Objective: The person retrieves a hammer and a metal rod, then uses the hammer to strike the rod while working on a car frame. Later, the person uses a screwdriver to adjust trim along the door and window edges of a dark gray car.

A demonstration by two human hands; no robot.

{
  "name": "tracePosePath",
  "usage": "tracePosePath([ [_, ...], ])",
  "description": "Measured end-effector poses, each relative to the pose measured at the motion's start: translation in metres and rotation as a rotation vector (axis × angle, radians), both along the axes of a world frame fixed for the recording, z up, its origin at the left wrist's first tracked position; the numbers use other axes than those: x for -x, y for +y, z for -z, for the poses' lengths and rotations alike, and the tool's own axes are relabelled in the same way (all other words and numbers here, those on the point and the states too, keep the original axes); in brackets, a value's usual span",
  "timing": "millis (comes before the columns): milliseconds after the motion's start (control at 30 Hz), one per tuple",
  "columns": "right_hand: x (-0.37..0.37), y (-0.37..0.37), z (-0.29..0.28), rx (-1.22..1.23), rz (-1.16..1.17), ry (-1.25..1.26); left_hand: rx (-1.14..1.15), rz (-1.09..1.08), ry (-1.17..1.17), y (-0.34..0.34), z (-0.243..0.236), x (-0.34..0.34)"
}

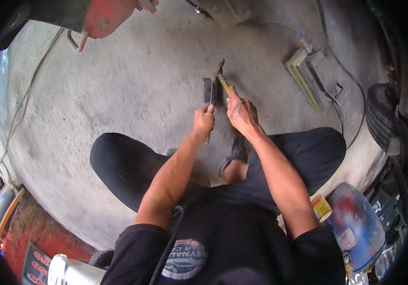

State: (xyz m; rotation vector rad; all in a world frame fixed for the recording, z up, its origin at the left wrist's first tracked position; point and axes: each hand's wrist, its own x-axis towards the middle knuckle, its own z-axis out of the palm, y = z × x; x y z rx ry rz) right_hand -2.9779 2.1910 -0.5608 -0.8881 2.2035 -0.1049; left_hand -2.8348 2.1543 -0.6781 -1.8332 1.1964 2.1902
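Note:
My right hand (243, 113) is closed round the worn yellowish handle of a hammer (225, 84). The hammer's dark head is at the top end of a slim metal bar (212, 97); whether they touch I cannot tell. My left hand (204, 119) grips that bar, and its lower end sticks out below my fist. Just left of the bar, a small dark rectangular metal block (207, 89) rests on the concrete floor. The bar overlaps the block's right side, so I cannot make out whether it presses on it.
My bent legs flank the work. A grey box with yellow edges (303, 78) and a hose stands at the right, near a tyre (380, 116). A red metal part (106, 23) juts in at the upper left. A yellow can (321, 209) and stained blue container (358, 223) sit lower right.

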Motion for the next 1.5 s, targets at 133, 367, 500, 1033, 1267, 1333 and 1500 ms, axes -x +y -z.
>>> tracePosePath([
  [133,0.003,-0.005,-0.021,0.132,0.039,0.039,0.002,-0.041,0.041,0.004,-0.002,0.001],
  [367,0.002,0.007,0.008,0.045,-0.082,0.094,-0.057,-0.164,0.088,0.017,-0.006,0.014],
  [500,0.008,-0.017,-0.034,0.064,-0.040,0.053,-0.075,-0.202,0.098,0.017,-0.003,0.011],
  [1033,0.013,-0.007,0.006,0.055,-0.185,0.138,-0.101,-0.135,0.125,0.014,-0.006,0.016],
  [1267,0.004,-0.017,-0.034,0.078,-0.184,0.122,-0.137,-0.234,0.154,0.025,-0.007,0.011],
  [1333,0.008,-0.001,0.009,0.033,-0.198,0.153,-0.161,-0.232,0.152,0.026,-0.005,0.013],
  [1500,0.007,-0.019,-0.030,0.060,-0.191,0.127,-0.133,-0.250,0.134,0.024,-0.012,0.014],
])
